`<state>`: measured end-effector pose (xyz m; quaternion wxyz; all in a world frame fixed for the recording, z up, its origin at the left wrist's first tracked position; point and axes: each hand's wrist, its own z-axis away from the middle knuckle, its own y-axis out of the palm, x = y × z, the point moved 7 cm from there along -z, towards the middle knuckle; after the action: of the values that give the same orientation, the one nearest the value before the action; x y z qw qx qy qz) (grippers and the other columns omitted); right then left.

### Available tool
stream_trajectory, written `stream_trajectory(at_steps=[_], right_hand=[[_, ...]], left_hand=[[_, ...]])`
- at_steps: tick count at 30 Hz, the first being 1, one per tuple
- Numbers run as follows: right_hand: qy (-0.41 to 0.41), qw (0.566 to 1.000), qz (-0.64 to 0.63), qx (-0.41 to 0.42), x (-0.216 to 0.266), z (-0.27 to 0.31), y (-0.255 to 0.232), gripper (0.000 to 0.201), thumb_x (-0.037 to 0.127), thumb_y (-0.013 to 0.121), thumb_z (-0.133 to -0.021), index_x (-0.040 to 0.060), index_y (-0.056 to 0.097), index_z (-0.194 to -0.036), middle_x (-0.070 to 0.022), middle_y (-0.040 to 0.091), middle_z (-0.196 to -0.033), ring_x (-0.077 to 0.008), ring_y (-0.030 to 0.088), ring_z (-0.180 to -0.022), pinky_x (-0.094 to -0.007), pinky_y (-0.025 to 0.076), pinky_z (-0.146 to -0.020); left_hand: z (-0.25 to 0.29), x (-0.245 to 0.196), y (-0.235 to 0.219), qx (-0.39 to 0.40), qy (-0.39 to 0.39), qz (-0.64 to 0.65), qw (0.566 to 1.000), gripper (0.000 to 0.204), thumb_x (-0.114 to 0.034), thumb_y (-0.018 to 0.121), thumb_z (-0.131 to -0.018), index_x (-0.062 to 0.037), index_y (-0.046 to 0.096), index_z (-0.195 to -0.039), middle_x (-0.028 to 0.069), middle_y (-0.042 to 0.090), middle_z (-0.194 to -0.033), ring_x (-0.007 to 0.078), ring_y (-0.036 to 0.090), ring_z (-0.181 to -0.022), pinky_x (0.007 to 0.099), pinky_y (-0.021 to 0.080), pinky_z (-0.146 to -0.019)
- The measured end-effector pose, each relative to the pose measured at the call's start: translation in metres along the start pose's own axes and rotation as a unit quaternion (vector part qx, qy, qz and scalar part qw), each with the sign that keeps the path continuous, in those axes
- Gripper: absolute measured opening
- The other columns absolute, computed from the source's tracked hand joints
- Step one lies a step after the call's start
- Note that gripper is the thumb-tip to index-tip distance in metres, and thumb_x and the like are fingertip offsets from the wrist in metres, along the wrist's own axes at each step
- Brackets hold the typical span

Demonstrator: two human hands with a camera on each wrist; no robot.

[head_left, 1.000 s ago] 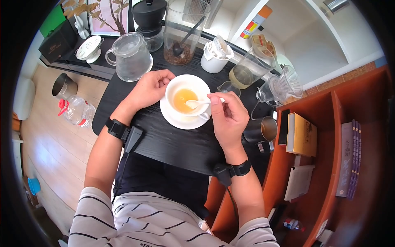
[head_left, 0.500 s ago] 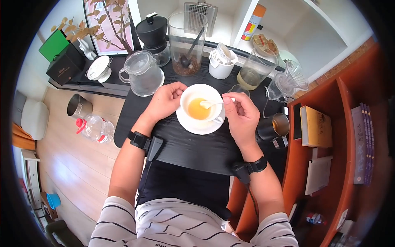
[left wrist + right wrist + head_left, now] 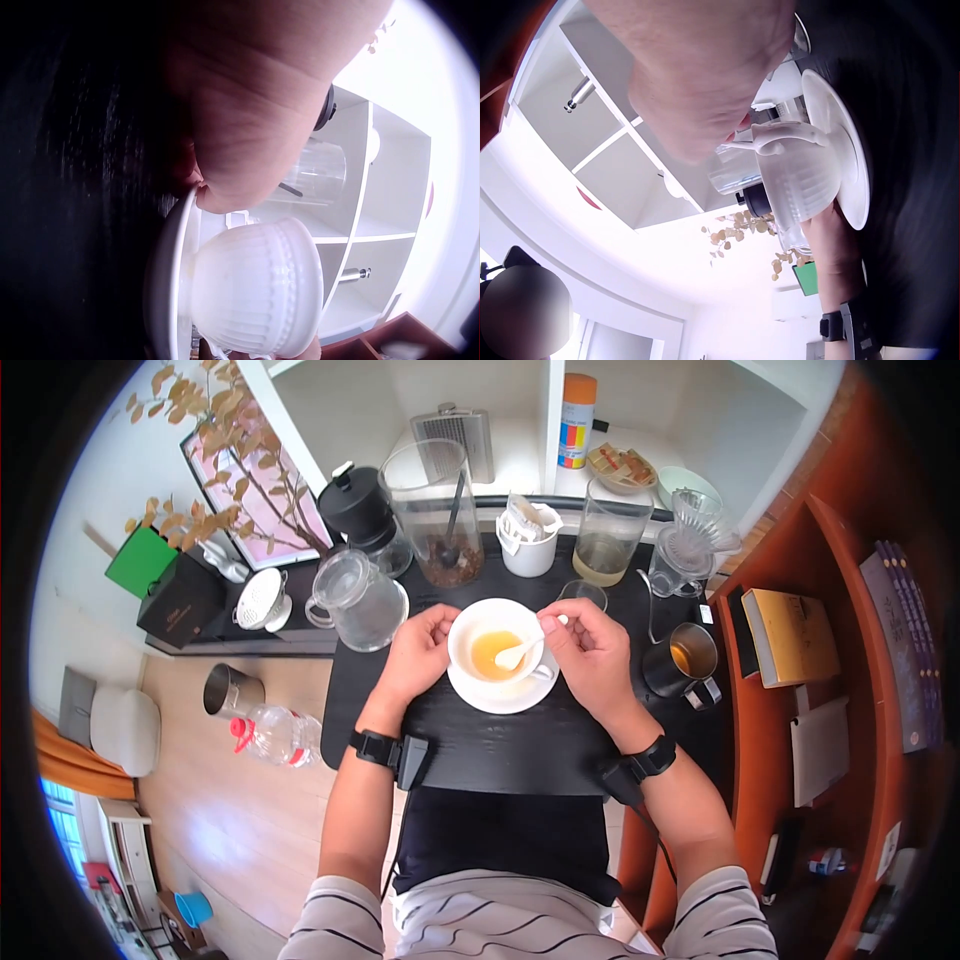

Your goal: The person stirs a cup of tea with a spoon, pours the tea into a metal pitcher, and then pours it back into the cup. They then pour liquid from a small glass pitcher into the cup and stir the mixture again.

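A white cup [image 3: 462, 642] holding amber liquid [image 3: 488, 651] stands on a white saucer [image 3: 492, 702] near the middle of the black table. With thumb and fingers, my left hand [image 3: 418, 652] pinches the saucer's left rim, thumb on top, seen close up in the left wrist view beside the cup's ribbed wall [image 3: 255, 289]. My right hand [image 3: 594, 658] pinches the handle end of a white spoon [image 3: 518, 651], whose bowl dips in the liquid. The cup's handle [image 3: 791, 133] points to the right-hand side.
Behind the cup stand a lidded glass pot [image 3: 360, 605], a tall glass container [image 3: 440, 550], a white container with a drip bag [image 3: 528, 550] and a glass with pale liquid [image 3: 605, 545]. A dark metal cup [image 3: 680, 660] is at the right, beside the bookshelf [image 3: 745, 745].
The head view has shifted, so the table appears lower and farther right. The spoon's bowl has moved slightly within the cup; both hands keep their hold.
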<state>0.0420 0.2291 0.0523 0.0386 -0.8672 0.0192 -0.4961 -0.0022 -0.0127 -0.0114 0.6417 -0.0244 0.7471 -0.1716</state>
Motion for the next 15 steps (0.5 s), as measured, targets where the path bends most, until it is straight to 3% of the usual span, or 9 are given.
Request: stream_trajectory(at_steps=[4,15], right_hand=[[0.006,0.999,-0.015,-0.031,0.001,-0.001,-0.004,0.004,0.004,0.073,-0.099,0.0011,0.072,-0.102,0.0025,0.064,-0.074,-0.0002,0.053,-0.061,-0.0201,0.039,-0.054],[-0.01,0.999,0.032,-0.001,0.016,0.0,-0.002,0.008,0.007,0.073,-0.1,-0.0001,0.07,-0.103,-0.0024,0.066,-0.074,-0.0047,0.06,-0.062,-0.0247,0.046,-0.056]], left_hand=[[-0.002,0.011,-0.001,-0.005,-0.005,-0.002,1.0,0.017,0.001,0.069,-0.097,-0.001,0.073,-0.114,-0.0062,0.071,-0.089,-0.0007,0.056,-0.076,0.0183,0.046,-0.068],[0.001,0.004,0.0,-0.004,0.001,-0.014,1.0,0.018,0.002,0.071,-0.094,-0.0002,0.072,-0.112,-0.0045,0.072,-0.09,0.0007,0.06,-0.079,0.0194,0.049,-0.071]])
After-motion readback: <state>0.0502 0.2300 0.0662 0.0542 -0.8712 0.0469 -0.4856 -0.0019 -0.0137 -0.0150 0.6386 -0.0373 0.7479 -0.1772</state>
